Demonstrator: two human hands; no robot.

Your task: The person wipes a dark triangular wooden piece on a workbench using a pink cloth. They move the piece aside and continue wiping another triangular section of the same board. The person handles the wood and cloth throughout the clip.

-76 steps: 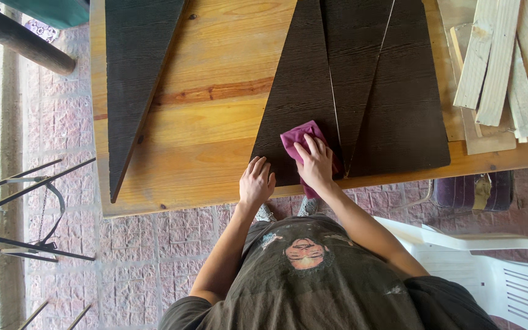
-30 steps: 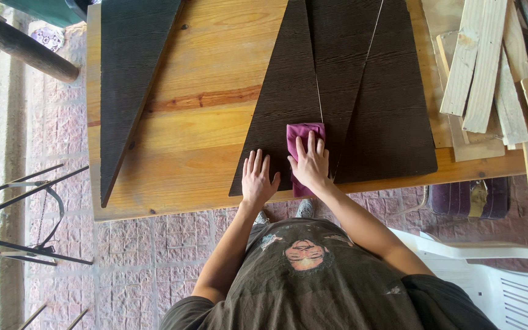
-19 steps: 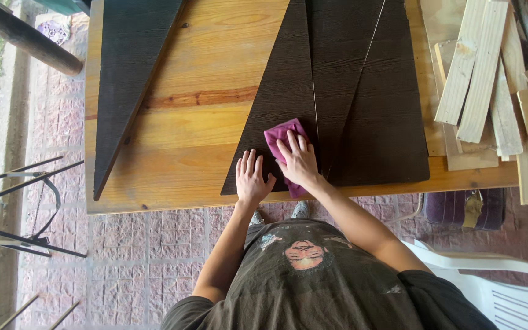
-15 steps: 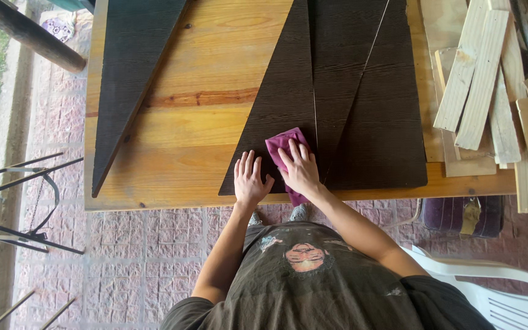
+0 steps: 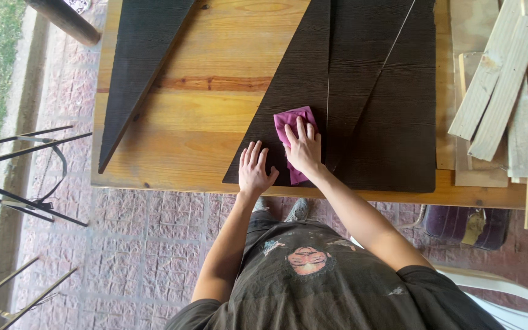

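Note:
My right hand point(image 5: 304, 148) presses flat on a magenta cloth point(image 5: 293, 119) lying on a dark stained triangular wooden board point(image 5: 288, 91). My left hand point(image 5: 255, 168) rests open, fingers spread, on the near corner of the same board, close to the table edge. More dark boards point(image 5: 386, 104) lie side by side to the right of it. All of them sit on a varnished wooden table point(image 5: 215, 91).
Another dark triangular board point(image 5: 139, 67) lies on the table's left part. Pale unpainted wood slats point(image 5: 502, 91) are piled at the right. A white plastic chair point(image 5: 514, 299) stands behind me at right, metal frames point(image 5: 19, 177) stand on the brick paving at left.
My right hand has slid the magenta cloth leftward and up along the dark board. My left hand has stayed flat on the board's near corner.

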